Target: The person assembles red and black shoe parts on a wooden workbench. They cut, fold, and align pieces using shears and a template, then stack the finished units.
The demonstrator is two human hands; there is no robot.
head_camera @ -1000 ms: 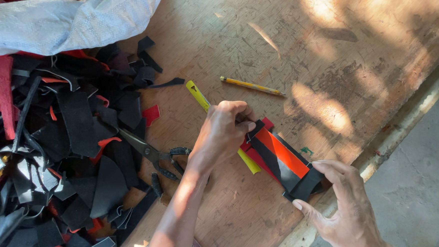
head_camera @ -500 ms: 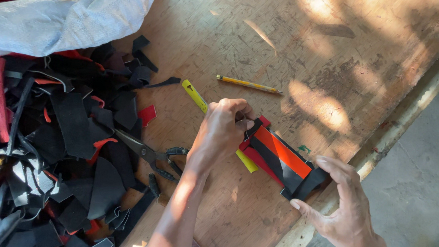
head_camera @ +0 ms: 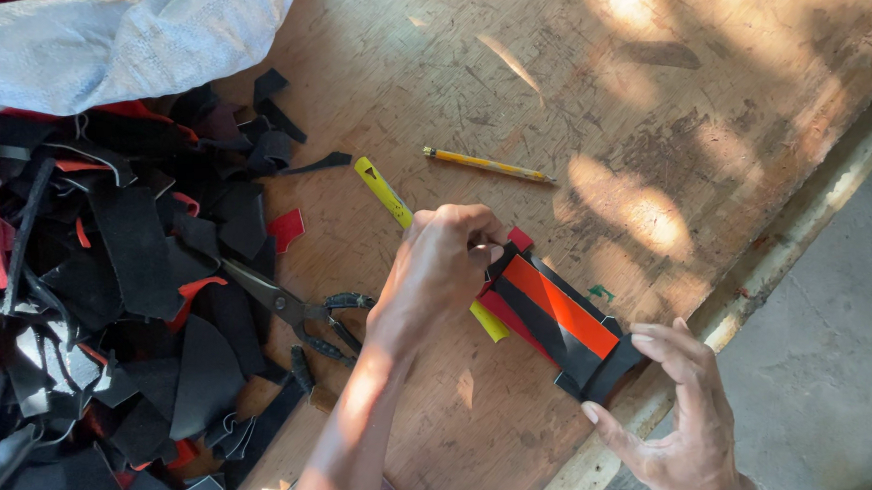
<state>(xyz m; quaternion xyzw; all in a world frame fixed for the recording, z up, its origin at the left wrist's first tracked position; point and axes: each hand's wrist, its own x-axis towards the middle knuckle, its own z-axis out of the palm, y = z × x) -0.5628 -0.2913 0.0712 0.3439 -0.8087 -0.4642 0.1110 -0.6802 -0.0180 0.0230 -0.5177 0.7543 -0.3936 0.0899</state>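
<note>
Item: stack of black and red-orange strips (head_camera: 557,320), which I saw lying aslant on the wooden table (head_camera: 667,94), near its front edge. My left hand (head_camera: 442,269) was closed over the stack's upper end, fingers curled and pinching it. My right hand (head_camera: 679,416) was open at the lower end, fingertips touching the black corner, gripping nothing.

Adjacent: a yellow ruler-like stick (head_camera: 395,212) ran under my left hand, its far end showing above the knuckles. A yellow pencil (head_camera: 489,165) lay apart, further up the table. Scissors (head_camera: 295,312) with dark handles rested just left of my wrist, at the edge of a heap of black and red offcuts (head_camera: 110,292). A white sack (head_camera: 97,44) lay behind the heap
</note>
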